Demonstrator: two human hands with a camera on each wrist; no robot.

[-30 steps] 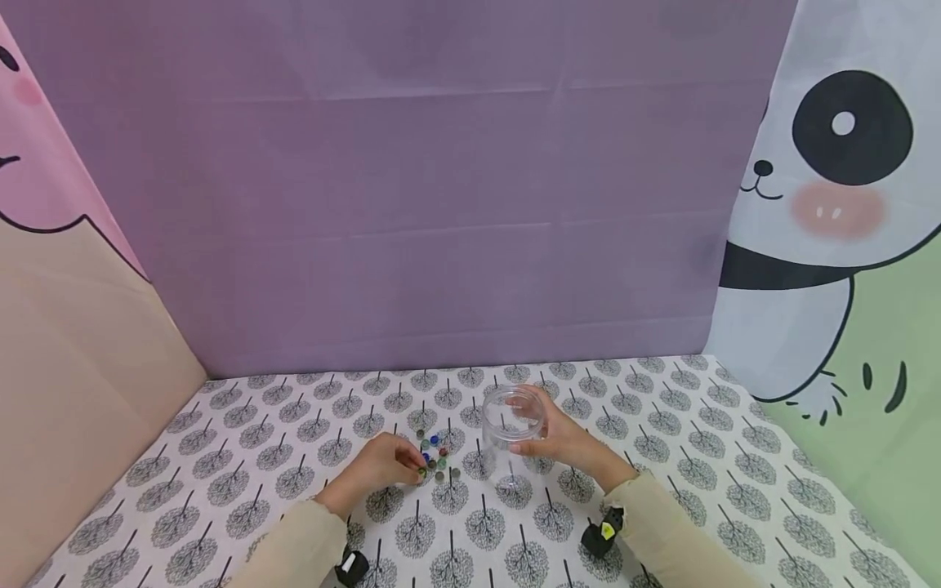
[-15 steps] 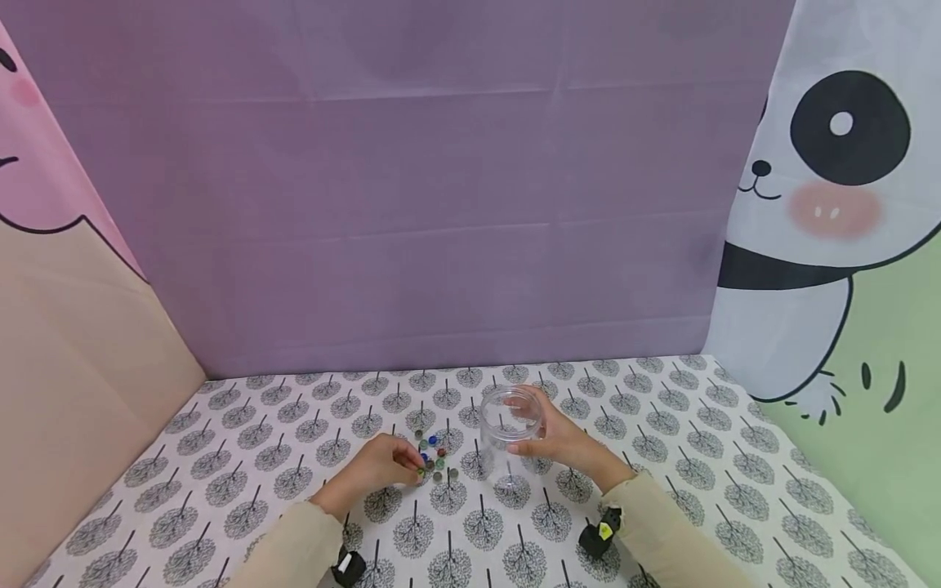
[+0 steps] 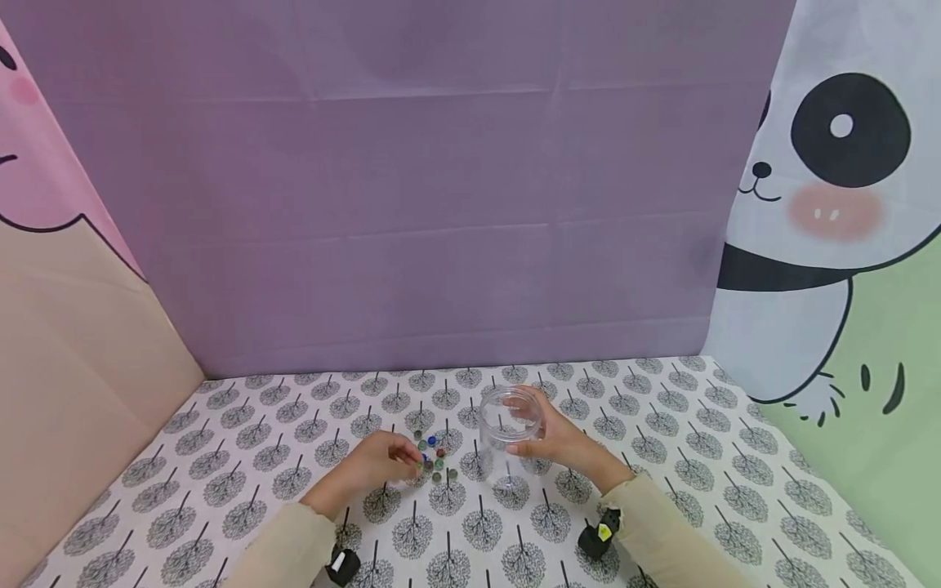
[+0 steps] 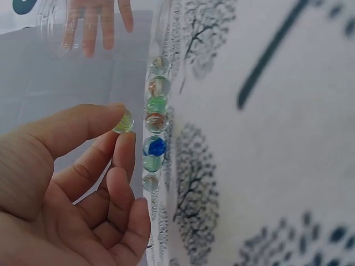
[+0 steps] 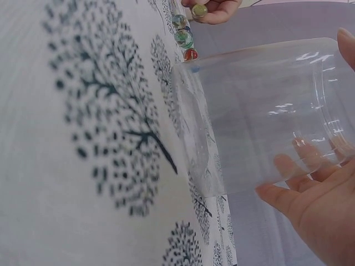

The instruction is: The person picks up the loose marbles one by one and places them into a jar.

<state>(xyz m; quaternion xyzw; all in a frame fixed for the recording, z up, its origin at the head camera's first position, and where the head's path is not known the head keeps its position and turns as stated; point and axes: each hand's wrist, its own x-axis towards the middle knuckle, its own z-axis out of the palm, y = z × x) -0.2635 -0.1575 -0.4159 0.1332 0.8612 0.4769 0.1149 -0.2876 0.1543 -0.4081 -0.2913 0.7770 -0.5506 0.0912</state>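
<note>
Between thumb and fingertips my left hand [image 4: 94, 183] pinches a yellow-green glass marble [image 4: 124, 121], held just off the cloth. Right beside it several loose marbles [image 4: 156, 147] lie on the cloth, clear, green, blue and reddish. In the head view the left hand [image 3: 375, 464] is at the left edge of this marble cluster [image 3: 439, 463]. My right hand [image 3: 555, 437] grips a clear jar [image 3: 494, 457] from its right side, near the rim. Upright on the cloth stands the jar, its mouth uncovered; the right wrist view shows the fingers through its wall [image 5: 260, 111].
A white cloth with black tree prints [image 3: 412, 535] covers the table. Behind it hangs a purple curtain [image 3: 441, 204]. Cartoon-printed panels stand at both sides, a panda [image 3: 845, 163] on the right one. Each wrist wears a black camera band [image 3: 599, 539].
My left hand has drawn slightly left and up from the cloth with the marble between its fingertips. The right hand and the jar have stayed in place.
</note>
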